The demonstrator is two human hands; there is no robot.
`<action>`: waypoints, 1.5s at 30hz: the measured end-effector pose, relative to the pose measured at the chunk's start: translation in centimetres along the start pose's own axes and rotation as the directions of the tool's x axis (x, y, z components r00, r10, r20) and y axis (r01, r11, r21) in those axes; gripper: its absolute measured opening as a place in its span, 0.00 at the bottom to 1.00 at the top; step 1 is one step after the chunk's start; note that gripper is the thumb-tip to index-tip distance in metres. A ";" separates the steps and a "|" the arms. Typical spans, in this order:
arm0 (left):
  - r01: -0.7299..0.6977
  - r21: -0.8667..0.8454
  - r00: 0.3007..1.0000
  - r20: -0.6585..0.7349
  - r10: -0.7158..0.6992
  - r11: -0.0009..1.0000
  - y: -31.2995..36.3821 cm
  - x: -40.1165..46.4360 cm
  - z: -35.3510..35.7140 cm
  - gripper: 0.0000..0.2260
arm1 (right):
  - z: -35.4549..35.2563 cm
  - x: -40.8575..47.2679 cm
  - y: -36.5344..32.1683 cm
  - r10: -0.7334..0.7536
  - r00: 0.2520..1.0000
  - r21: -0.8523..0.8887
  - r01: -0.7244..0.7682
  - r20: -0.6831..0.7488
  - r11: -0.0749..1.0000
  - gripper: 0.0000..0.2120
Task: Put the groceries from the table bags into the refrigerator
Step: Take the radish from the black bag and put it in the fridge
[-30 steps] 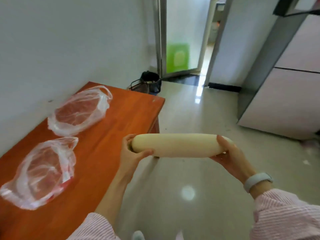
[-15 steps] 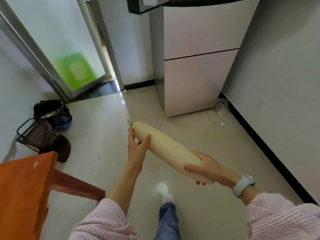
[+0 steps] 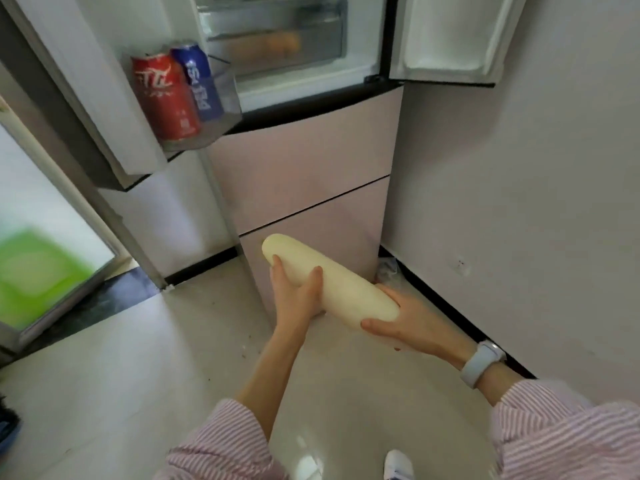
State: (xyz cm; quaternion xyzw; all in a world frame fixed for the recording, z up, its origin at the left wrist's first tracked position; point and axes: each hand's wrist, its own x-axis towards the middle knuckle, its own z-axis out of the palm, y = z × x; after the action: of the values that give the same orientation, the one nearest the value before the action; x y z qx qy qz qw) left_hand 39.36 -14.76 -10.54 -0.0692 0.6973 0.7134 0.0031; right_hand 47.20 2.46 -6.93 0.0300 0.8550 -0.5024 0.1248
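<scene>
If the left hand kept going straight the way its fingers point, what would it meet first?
Probably the closed lower drawer front of the refrigerator, just beyond the left hand gripping the white radish; depth is uncertain.

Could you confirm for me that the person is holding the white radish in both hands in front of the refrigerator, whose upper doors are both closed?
Not quite: the head view shows both upper doors of the refrigerator open. The white radish is indeed held in the left hand and right hand.

head cam | faces forward-down | near open refrigerator [image 3: 304, 174] | single view
</scene>
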 end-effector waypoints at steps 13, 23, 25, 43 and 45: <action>-0.431 -0.007 0.902 0.006 0.431 0.902 21.6 26.0 17.6 0.40 | -24.3 23.5 -10.1 -0.374 0.887 0.044 0.400 -0.271 0.915 0.19; -0.504 0.002 0.855 -0.139 0.499 0.864 35.3 43.1 17.5 0.33 | -30.6 41.2 -23.4 -0.513 0.803 0.071 0.556 -0.304 0.828 0.22; -0.501 0.054 0.852 -0.147 0.503 0.864 37.1 47.0 16.5 0.31 | -30.8 45.4 -26.2 -0.537 0.784 0.021 0.571 -0.312 0.821 0.24; -0.024 0.982 0.860 -0.077 0.505 0.190 38.4 67.7 8.6 0.22 | -29.2 73.5 -41.5 -0.553 0.776 -0.445 0.398 -0.303 0.802 0.28; 0.011 0.984 0.892 -0.089 0.444 0.176 38.3 67.7 8.4 0.20 | -28.9 74.2 -41.5 -0.524 0.794 -0.419 0.382 -0.306 0.824 0.27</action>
State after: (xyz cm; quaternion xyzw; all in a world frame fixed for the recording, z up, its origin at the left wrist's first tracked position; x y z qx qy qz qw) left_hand -32.36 -13.71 20.76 -0.0782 0.9761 0.0833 -0.1847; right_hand -37.22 1.54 23.71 -0.0962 0.9156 -0.3467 -0.1793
